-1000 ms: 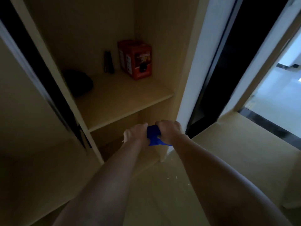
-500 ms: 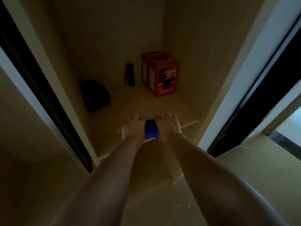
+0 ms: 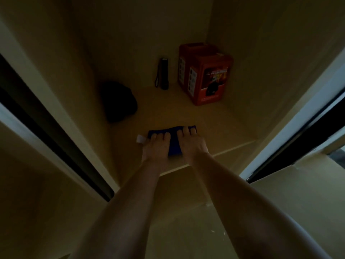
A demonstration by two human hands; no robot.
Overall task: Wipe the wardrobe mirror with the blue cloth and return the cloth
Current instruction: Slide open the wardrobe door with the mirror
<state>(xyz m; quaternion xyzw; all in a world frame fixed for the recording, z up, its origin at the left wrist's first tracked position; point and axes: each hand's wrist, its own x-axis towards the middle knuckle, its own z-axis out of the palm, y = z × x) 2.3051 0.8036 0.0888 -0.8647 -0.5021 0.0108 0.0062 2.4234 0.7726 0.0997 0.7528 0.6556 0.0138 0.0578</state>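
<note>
The blue cloth (image 3: 174,141) lies folded and flat on the wooden wardrobe shelf (image 3: 220,131), near its front edge. A small white tag sticks out at its left end. My left hand (image 3: 155,148) rests on the cloth's left part with fingers stretched forward. My right hand (image 3: 192,143) lies on its right part, fingers straight too. Both palms cover much of the cloth. The scene is dim. No mirror surface is plainly visible.
On the shelf behind the cloth stand a red box (image 3: 204,73) at the back right, a black flashlight (image 3: 163,73) beside it, and a dark rounded object (image 3: 119,101) at the left. Dark sliding door edges (image 3: 56,131) flank the opening.
Both hands carried the cloth up and forward from in front of the shelf onto the shelf board. Their grip opened into flat fingers lying on the cloth.
</note>
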